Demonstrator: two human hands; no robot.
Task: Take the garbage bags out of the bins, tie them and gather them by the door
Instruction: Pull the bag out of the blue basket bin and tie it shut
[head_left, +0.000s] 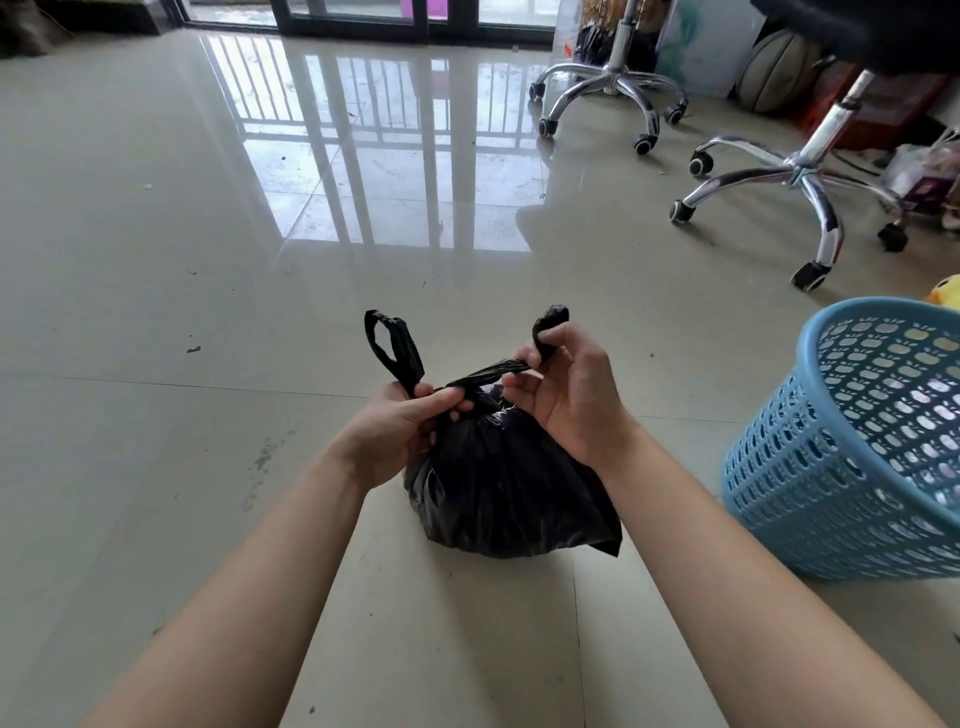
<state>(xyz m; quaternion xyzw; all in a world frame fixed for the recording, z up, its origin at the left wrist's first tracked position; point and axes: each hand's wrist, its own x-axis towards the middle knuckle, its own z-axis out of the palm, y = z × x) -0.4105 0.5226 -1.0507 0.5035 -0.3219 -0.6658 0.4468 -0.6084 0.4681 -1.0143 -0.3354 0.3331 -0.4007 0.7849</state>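
Observation:
A filled black garbage bag (498, 488) sits on the tiled floor in front of me. Its two handle loops stick up and cross at the neck. My left hand (395, 431) grips the left handle near its base, the loop standing above my fingers. My right hand (566, 395) pinches the right handle, its end curling over my index finger. A blue perforated plastic bin (852, 467) stands just right of the bag, with no bag visible in it.
Two office chairs with chrome wheeled bases (810, 171) (608, 83) stand at the back right. Boxes, a ball and clutter line the right wall. A glass sliding door (363, 15) runs along the far side. A yellow plush toy (945, 299) lies beyond the bin.

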